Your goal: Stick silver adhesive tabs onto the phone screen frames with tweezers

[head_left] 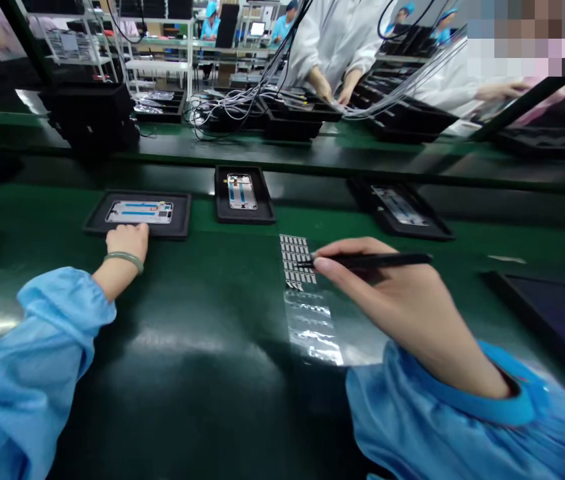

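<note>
My right hand (387, 293) pinches a pair of black tweezers (387, 261). The tweezer tips are at a sheet of small pale stickers (294, 257) with dark marks, which lies on the green work surface. The lower part of the sheet is a clear, bare strip (312, 327). My left hand (128, 243) has its fingers curled over the front edge of a black tray (182, 223); its fingertips are partly hidden. In that tray lies a phone frame (137, 212) with blue strips.
Another black tray (245, 217) with a phone frame stands at the middle, and a third tray (427, 230) is farther right. A dark tray (552, 313) sits at the right edge. Behind a raised ledge, a co-worker's hands (335, 87) handle white cables (227, 110).
</note>
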`<state>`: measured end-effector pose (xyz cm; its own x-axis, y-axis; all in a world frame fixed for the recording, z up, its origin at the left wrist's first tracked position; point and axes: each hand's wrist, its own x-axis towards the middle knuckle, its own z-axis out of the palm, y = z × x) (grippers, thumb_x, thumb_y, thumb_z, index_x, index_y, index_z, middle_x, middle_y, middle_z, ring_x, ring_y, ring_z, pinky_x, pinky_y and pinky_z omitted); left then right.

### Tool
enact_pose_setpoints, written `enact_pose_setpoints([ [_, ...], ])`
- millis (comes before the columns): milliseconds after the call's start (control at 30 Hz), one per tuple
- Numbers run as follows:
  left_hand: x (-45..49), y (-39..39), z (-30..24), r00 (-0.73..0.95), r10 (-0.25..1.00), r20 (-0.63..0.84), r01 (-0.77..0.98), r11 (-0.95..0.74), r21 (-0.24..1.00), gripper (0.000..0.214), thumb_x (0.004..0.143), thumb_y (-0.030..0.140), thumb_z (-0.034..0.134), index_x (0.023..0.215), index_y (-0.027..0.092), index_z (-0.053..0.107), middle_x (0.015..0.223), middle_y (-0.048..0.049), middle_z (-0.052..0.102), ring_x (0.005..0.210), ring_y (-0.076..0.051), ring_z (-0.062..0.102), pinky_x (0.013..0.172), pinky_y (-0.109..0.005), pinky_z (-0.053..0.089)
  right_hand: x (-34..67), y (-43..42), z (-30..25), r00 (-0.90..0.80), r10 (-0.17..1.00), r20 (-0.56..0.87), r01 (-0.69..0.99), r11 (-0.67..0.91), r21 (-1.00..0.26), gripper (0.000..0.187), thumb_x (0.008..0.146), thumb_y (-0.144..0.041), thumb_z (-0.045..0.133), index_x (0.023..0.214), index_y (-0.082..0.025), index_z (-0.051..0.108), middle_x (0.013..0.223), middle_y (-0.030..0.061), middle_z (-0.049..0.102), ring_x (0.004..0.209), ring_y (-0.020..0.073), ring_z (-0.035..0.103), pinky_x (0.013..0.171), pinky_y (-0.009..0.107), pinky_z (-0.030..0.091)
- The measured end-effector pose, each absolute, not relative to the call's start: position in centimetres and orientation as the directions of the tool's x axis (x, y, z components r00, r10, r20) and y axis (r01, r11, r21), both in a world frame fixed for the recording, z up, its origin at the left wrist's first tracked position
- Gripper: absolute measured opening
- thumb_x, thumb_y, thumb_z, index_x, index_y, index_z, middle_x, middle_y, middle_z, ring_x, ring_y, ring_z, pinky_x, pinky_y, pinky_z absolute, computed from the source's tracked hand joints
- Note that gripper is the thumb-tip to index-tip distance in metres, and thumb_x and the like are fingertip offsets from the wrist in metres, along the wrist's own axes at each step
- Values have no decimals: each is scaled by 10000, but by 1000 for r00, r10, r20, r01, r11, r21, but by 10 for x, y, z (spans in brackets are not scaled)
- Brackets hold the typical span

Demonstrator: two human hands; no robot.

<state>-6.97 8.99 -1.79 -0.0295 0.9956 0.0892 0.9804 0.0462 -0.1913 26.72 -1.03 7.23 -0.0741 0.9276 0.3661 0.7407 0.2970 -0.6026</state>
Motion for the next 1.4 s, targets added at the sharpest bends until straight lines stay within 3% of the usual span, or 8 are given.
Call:
enact_pose_setpoints([
  [233, -90, 136, -44, -96, 982, 165, 993, 106, -54, 573, 858, 218, 340, 1374, 4, 213, 1116, -277, 550, 1044, -360, 530, 823, -510, 412, 315, -22, -1, 188, 968, 168, 633, 12, -774, 274, 771, -467, 613, 847, -205, 633, 794, 38, 658, 711, 209, 645, 654, 334, 517],
  [367, -54, 134, -54, 47, 980, 193, 999, -47, -5, 572, 879, 326, 357, 1360, 27, 274, 1289, -243, 446, 1172, -331, 444, 950, -487, 355, 313, -28, -15, 263, 965, -5, 270, -79, -960, 297, 723, -449, 677, 836, -183, 611, 814, 58, 661, 730, 222, 666, 715, 362, 555],
  [500, 4, 139, -56, 286, 931, 227, 955, -296, 11, 535, 886, 351, 398, 1370, 144, 305, 1422, -116, 334, 1314, -237, 272, 1077, -403, 219, 305, -29, -13, 256, 963, -78, 71, -99, -993, 310, 693, -425, 717, 836, -174, 605, 824, 59, 663, 719, 205, 672, 701, 336, 574],
  [733, 62, 172, -64, 316, 904, 288, 928, -358, 105, 307, 883, 239, 413, 1151, 188, 555, 1211, -115, 557, 1220, -303, 387, 990, -525, 297, 313, -25, -29, 300, 950, -91, 57, -113, -992, 357, 690, -437, 710, 883, -159, 598, 771, 42, 646, 686, 175, 667, 657, 300, 581],
  [833, 60, 175, -66, 317, 882, 348, 914, -382, 135, 238, 883, 215, 411, 1018, 195, 606, 1096, -104, 605, 1171, -290, 434, 1029, -556, 210, 315, -22, -35, 352, 931, -101, 26, -118, -993, 360, 690, -433, 709, 883, -155, 588, 762, 35, 635, 663, 164, 662, 641, 298, 584],
  [967, 44, 155, -63, 347, 830, 437, 877, -453, 163, 224, 896, 222, 392, 1022, 197, 577, 1085, -87, 599, 1178, -255, 440, 1070, -551, 136, 314, -17, -43, 435, 897, -76, -27, -72, -997, 348, 691, -416, 711, 879, -153, 585, 756, 18, 613, 679, 157, 660, 656, 293, 589],
  [1167, 11, 88, -62, 559, 701, 443, 718, -677, 164, 170, 883, 241, 432, 957, 176, 570, 1092, -81, 588, 1183, -201, 459, 1078, -423, 273, 313, -9, -53, 456, 883, -110, -21, -113, -993, 382, 683, -395, 716, 943, -145, 591, 715, 12, 622, 626, 143, 656, 628, 267, 586],
  [1400, -14, -3, -31, 793, 526, 309, 481, -850, 214, 154, 823, 173, 504, 943, 188, 600, 1269, -90, 501, 1288, -258, 338, 1086, -513, 252, 312, -5, -53, 436, 891, -125, -3, -137, -991, 468, 701, -330, 698, 1110, -147, 566, 673, 14, 651, 623, 162, 673, 592, 264, 589],
])
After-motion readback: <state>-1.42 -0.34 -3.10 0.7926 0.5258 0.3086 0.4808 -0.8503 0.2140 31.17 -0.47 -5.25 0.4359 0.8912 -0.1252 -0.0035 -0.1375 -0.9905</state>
